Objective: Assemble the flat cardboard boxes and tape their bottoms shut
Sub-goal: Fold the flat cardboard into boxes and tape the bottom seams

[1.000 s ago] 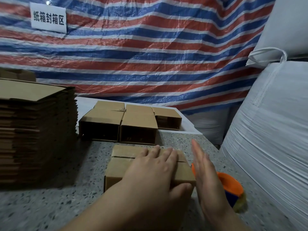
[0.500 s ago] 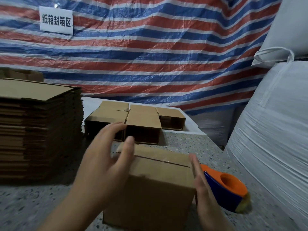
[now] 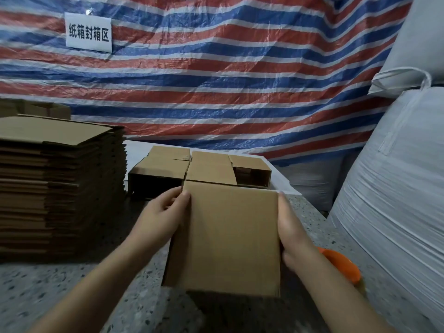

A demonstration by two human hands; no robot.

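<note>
Left hand [image 3: 161, 217] curling round the left edge of the brown assembled cardboard box [image 3: 230, 239], right hand [image 3: 292, 233] gripping its right side, both holding it above the speckled grey counter [image 3: 48, 292]

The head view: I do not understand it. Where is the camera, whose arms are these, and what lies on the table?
There is no machine here. The camera sits on a person's head and looks forward and down, so the two arms are that person's own. Both hands hold a made-up box between them: the left hand grips its left edge, the right hand its right side. On the speckled table a tall stack of flat cartons stands at the left. Behind the held box lie a few finished boxes on their sides. An orange tape dispenser peeks out behind the right wrist. A striped tarp with a paper sign hangs behind.
</note>
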